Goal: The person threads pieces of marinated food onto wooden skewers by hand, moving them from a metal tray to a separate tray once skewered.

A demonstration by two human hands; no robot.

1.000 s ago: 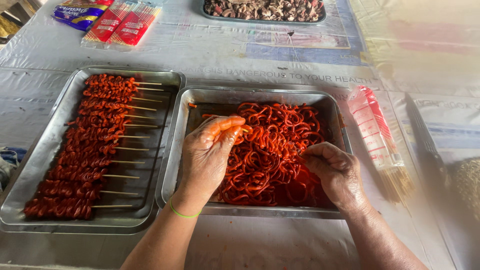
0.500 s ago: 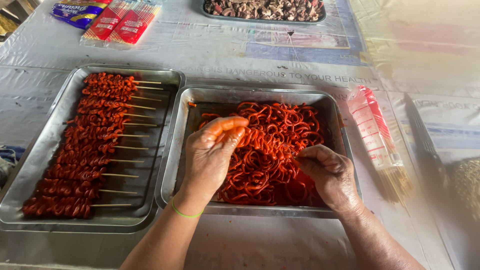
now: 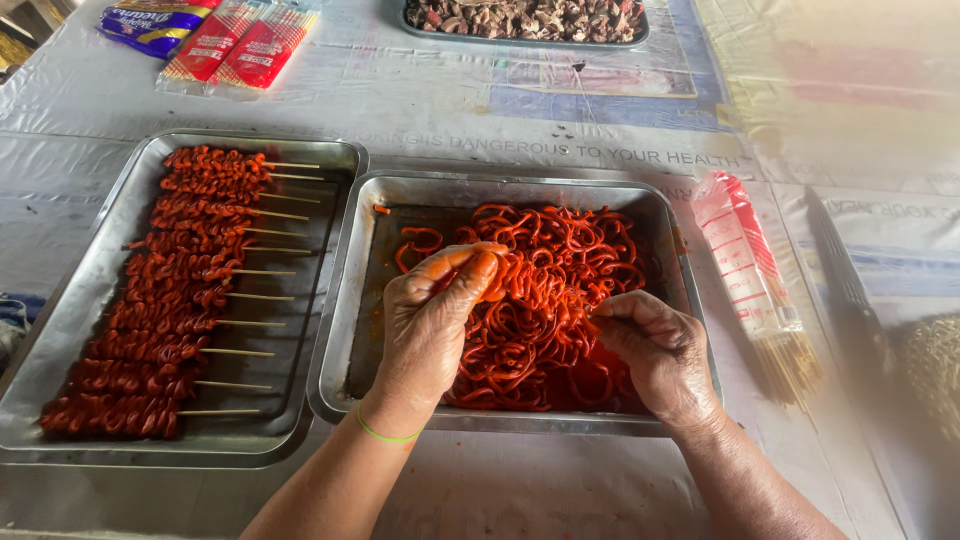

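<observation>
Counting from the middle tray [image 3: 400,190]: 2 steel trays sit side by side, the left tray [image 3: 330,160] touching it. A third tray [image 3: 400,22] of dark pieces lies beyond, cut off at the top edge. The left tray carries 10 skewers [image 3: 180,290] of red coiled meat, sticks pointing toward the middle tray. The middle tray holds 1 tangled heap of red strips [image 3: 560,260].

The left hand [image 3: 430,320], over the heap's left part, pinches strips between thumb and curled, sauce-stained fingers; 1 green band [image 3: 385,435] circles that wrist. The right hand [image 3: 650,350], over the heap's right part, is clenched on strips; whether it holds a stick cannot be told.

Since 1 second ago, both hands have drawn nearer each other, and more bare tray floor shows at the heap's left.

Right of the middle tray lies 1 stick packet [image 3: 750,270], its far end blurred. Beyond the left tray, 2 red packets [image 3: 235,45] and 1 blue packet [image 3: 150,25] are cropped.
</observation>
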